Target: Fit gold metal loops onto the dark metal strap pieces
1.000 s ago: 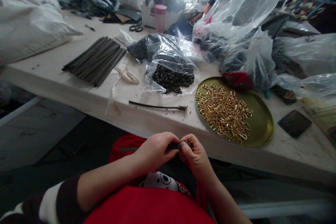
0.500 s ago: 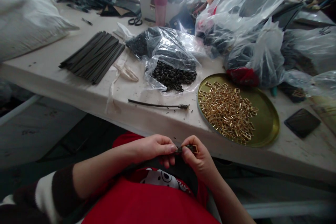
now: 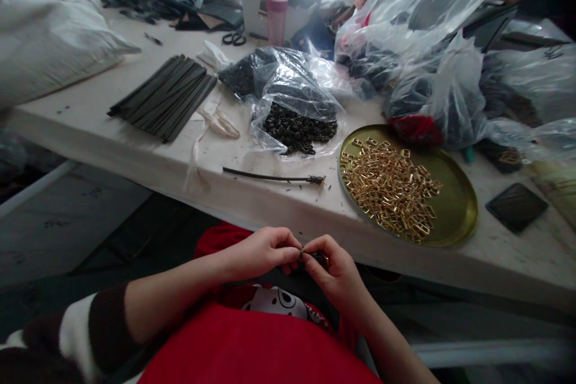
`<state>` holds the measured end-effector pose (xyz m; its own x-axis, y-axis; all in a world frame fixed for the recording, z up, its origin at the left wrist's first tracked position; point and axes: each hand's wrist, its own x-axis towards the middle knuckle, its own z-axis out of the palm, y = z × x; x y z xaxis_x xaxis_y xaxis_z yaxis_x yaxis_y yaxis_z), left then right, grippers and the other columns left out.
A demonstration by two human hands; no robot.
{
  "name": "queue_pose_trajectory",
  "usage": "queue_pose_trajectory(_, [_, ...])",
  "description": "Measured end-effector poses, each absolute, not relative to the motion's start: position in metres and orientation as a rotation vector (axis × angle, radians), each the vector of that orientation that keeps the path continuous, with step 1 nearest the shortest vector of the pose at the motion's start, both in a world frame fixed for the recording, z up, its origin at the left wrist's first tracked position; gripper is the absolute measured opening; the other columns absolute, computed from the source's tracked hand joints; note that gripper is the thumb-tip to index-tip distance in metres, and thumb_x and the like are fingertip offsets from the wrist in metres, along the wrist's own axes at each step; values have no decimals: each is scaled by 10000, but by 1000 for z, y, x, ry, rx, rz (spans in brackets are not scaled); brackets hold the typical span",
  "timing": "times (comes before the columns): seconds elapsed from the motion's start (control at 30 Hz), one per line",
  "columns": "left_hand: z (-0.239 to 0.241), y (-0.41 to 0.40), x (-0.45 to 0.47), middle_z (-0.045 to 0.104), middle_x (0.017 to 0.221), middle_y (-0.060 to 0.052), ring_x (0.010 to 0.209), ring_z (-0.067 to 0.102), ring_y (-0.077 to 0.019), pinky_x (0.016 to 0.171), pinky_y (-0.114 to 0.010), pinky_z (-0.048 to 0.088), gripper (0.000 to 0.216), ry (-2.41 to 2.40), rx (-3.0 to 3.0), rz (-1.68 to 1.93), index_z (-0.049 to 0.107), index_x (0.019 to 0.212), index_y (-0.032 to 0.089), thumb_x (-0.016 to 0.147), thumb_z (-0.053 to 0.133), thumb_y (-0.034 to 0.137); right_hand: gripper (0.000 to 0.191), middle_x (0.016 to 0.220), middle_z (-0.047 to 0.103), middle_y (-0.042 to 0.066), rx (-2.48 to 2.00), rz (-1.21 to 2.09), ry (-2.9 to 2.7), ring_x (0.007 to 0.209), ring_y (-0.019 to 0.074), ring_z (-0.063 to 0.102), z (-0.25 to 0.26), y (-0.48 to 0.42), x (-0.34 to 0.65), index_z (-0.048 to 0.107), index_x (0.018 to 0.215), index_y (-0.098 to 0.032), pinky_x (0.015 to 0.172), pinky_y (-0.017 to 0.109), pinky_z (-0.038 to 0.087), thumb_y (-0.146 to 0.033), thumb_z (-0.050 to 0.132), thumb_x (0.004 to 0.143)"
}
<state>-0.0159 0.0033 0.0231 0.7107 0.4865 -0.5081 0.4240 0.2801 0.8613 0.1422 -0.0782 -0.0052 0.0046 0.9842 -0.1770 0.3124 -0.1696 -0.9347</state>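
Note:
My left hand (image 3: 265,250) and my right hand (image 3: 330,267) meet in my lap, just below the table edge. Both pinch a thin black strap with a small gold buckle (image 3: 320,258) at its end; the fingers hide most of it. On the table ahead lies another black strap with a fitted end (image 3: 274,178). To the right stands a round gold tray (image 3: 454,216) heaped with several loose gold buckles (image 3: 389,192).
A stack of black straps (image 3: 166,98) lies at the left. Clear bags of dark metal parts (image 3: 297,126) sit in the middle, bigger plastic bags (image 3: 427,90) behind the tray. A black phone (image 3: 516,207) rests at right. A pink cup (image 3: 276,18) and scissors (image 3: 234,39) stand at the back.
My fingertips have drawn closer together over the strap's end, so the gold buckle shows less than before. The camera has tilted slightly; nothing on the table has moved.

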Motion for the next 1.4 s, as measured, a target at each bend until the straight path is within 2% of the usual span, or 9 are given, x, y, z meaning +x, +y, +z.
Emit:
queue_pose_trajectory(0.17, [16, -6, -16, 567, 577, 44, 477, 514, -66, 495, -177, 388, 145, 827, 995, 44, 457, 861, 157, 812, 468, 292, 22, 646, 544, -16, -1535, 1130, -1465, 571, 113, 483, 0, -83, 141, 521, 751, -202, 523, 221, 374, -205, 524, 773])
queue_pose_trajectory(0.27, [15, -8, -17, 567, 552, 54, 420, 484, -53, 450, -156, 353, 154, 773, 906, 10, 428, 924, 172, 830, 446, 292, 36, 663, 537, -14, -1528, 1210, -1411, 580, 113, 479, 2, -85, 143, 517, 757, -202, 520, 219, 377, -233, 527, 773])
queue_pose_trajectory(0.43, [20, -5, -20, 587, 600, 28, 483, 538, -74, 497, -185, 399, 236, 742, 964, -59, 451, 876, 162, 822, 449, 391, 123, 612, 494, -29, -1541, 1329, -1230, 547, 109, 469, -3, -85, 145, 497, 756, -195, 504, 219, 373, -312, 528, 777])
queue_pose_trajectory(0.57, [21, -3, -21, 585, 642, 35, 516, 535, -79, 479, -177, 399, 157, 873, 1272, -83, 508, 802, 159, 737, 548, 297, 153, 598, 487, -37, -1564, 1313, -1136, 536, 105, 460, -9, -82, 145, 480, 757, -195, 501, 215, 370, -341, 524, 777])
queue_pose_trajectory(0.77, [18, -3, -18, 573, 629, 31, 473, 506, -85, 395, -165, 369, 217, 923, 1400, -70, 542, 785, 158, 759, 481, 364, 123, 625, 491, -30, -1603, 1295, -1213, 561, 110, 455, -10, -77, 145, 476, 746, -200, 516, 215, 372, -311, 512, 783])
queue_pose_trajectory(1.07, [17, 6, -13, 561, 573, 35, 483, 517, -87, 424, -159, 373, 167, 910, 1445, -139, 566, 767, 159, 766, 471, 295, 51, 643, 521, -22, -1574, 1224, -1508, 551, 110, 472, -11, -77, 146, 492, 772, -206, 491, 214, 349, -226, 467, 813])
queue_pose_trajectory(1.23, [21, 9, -15, 582, 597, 34, 512, 546, -92, 453, -168, 400, 146, 869, 1363, -160, 553, 767, 166, 756, 490, 297, 131, 767, 585, 21, -1544, 1054, -1634, 670, 148, 557, -14, -79, 145, 486, 933, -215, 588, 247, 401, -239, 374, 870])
queue_pose_trajectory(1.4, [18, 2, -10, 599, 614, 17, 514, 545, -112, 401, -166, 363, 177, 890, 1331, -154, 504, 782, 171, 749, 494, 345, 137, 807, 609, 41, -1491, 971, -1698, 720, 169, 584, -15, -82, 142, 477, 952, -220, 631, 269, 422, -226, 368, 868])
